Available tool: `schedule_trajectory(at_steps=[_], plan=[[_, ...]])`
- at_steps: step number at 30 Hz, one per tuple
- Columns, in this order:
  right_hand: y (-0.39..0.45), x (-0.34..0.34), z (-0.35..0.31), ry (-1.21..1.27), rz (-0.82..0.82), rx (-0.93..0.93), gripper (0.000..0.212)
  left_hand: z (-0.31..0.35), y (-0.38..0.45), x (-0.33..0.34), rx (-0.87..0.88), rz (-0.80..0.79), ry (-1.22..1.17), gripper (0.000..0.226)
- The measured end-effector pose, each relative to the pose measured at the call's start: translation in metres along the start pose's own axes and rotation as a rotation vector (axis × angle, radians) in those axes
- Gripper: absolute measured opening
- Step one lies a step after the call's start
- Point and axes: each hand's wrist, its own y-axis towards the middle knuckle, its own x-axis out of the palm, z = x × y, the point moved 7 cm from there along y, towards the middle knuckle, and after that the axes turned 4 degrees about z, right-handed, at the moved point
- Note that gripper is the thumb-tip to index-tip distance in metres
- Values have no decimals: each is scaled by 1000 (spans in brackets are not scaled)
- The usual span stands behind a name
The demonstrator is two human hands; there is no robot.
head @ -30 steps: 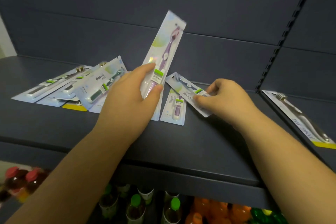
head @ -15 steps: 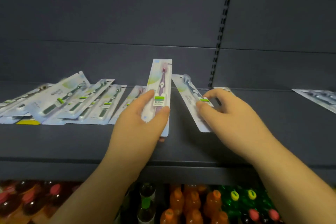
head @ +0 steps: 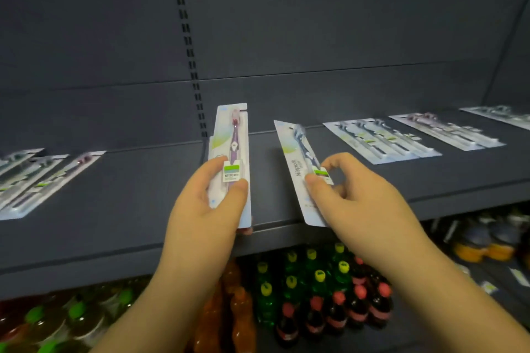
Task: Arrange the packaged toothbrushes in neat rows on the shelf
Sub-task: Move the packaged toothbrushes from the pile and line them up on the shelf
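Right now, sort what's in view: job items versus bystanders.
Job:
purple toothbrush pack, gripped by left hand
dark blue toothbrush pack, pinched by right hand
flat packs in rows
dark grey metal shelf

Bystanders:
coloured drink bottles below

The shelf (head: 143, 195) is a flat dark slate grey, and so is the back panel (head: 315, 23) behind it, which carries a strip of black slots (head: 187, 37). The pack in the left hand (head: 232, 157) is pale white-blue with a soft green swirl, a purple toothbrush (head: 235, 143) and a green-and-white label. The pack in the right hand (head: 298, 169) is the same pale card with grey lettering and a dark navy brush. The rows of packs at right (head: 381, 140) are whitish with small green tags. Below, the bottles (head: 315, 295) show green, orange and dark liquid under yellow, pink-red and green caps.
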Motion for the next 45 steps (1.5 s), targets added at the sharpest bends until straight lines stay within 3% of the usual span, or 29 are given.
schedule_trajectory(at_steps=[9, 20, 28, 33, 41, 45], plan=[[5, -90, 96, -91, 44, 9, 30, 4, -40, 131, -9, -62, 44, 36], [50, -120, 145, -125, 66, 18, 30, 2, -5, 222, -18, -153, -57, 38], [110, -149, 181, -334, 104, 21, 32, -5, 6, 278, 10, -195, -83, 32], [157, -163, 209, -502, 20, -54, 34, 3, -5, 317, 1, -232, -44, 34], [229, -163, 246, -655, -161, -207, 35, 19, 10, 383, 22, -38, -13, 33], [246, -157, 250, -660, -176, -325, 30, 18, 19, 403, 81, 79, 43, 40]])
